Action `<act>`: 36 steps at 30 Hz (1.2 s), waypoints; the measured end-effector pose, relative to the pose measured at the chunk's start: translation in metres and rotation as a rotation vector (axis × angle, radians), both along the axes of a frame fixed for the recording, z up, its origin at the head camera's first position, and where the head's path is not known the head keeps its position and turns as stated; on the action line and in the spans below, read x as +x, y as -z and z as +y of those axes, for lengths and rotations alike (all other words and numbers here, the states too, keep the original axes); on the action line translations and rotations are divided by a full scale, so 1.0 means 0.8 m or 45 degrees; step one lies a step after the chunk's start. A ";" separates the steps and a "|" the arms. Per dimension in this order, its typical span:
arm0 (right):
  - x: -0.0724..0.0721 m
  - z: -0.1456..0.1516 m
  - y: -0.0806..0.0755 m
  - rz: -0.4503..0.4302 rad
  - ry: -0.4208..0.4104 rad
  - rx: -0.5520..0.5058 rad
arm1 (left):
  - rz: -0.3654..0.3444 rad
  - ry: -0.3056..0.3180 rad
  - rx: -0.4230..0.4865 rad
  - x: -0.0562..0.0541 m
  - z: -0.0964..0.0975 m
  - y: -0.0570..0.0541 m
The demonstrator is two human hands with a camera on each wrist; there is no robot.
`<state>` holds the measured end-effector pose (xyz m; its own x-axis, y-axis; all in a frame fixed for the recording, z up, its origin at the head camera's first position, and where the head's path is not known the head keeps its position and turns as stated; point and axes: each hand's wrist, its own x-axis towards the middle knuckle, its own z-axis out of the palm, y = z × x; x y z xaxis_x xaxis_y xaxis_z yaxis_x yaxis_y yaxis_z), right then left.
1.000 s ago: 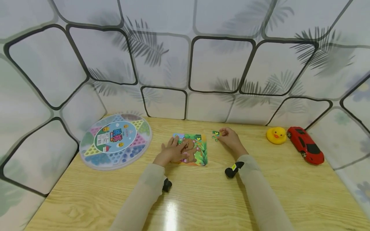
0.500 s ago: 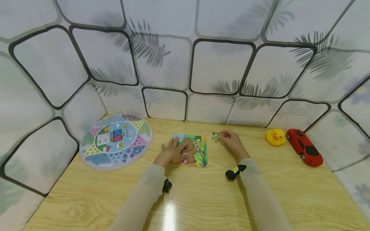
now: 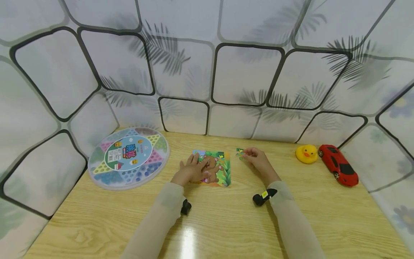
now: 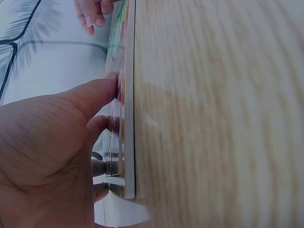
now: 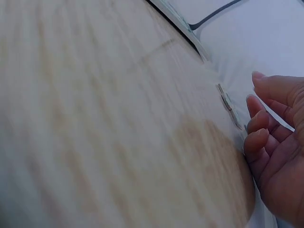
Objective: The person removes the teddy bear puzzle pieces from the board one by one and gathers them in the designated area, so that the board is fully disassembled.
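Note:
A jigsaw puzzle (image 3: 224,172) with a brown bear among green leaves lies in the middle of the table. My left hand (image 3: 193,171) rests on its left part with spread fingers, covering some of the bear. In the left wrist view, the thumb (image 4: 95,95) and fingertips press on the puzzle's top near its edge. To the puzzle's right lies a small green puzzle piece (image 3: 239,151), seen edge-on (image 5: 230,107) in the right wrist view. My right hand (image 3: 260,162) is beside it with loosely bent fingers, thumb and fingertips apart and nothing visible between them.
At the left lies a round Chinese checkers board (image 3: 158,169) with a blue label. A yellow rubber duck (image 3: 306,154) and a red toy car (image 3: 338,165) stand together at the right. A patterned wall covering (image 3: 184,117) rises behind the wooden table (image 3: 226,223).
My right hand has lowered slightly beside the puzzle piece, its fingers coming nearer the thumb. The left hand has stayed on the puzzle. The head view has shifted a little.

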<state>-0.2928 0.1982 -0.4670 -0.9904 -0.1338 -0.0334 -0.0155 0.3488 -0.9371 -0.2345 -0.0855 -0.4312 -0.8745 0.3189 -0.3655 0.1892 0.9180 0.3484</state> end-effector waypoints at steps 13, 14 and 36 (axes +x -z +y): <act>0.030 -0.034 -0.035 0.013 -0.166 -0.042 | -0.019 0.001 -0.018 0.000 0.001 0.000; 0.028 -0.037 -0.031 0.023 -0.177 -0.037 | -0.020 0.001 -0.016 0.000 0.001 0.000; 0.018 -0.112 -0.002 -0.072 -0.198 0.092 | -0.032 0.007 -0.046 -0.004 0.000 0.002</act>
<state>-0.2783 0.1084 -0.4650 -0.9542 -0.2808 -0.1035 -0.0226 0.4124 -0.9107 -0.2379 -0.0856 -0.4332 -0.8631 0.3102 -0.3986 0.1861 0.9290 0.3200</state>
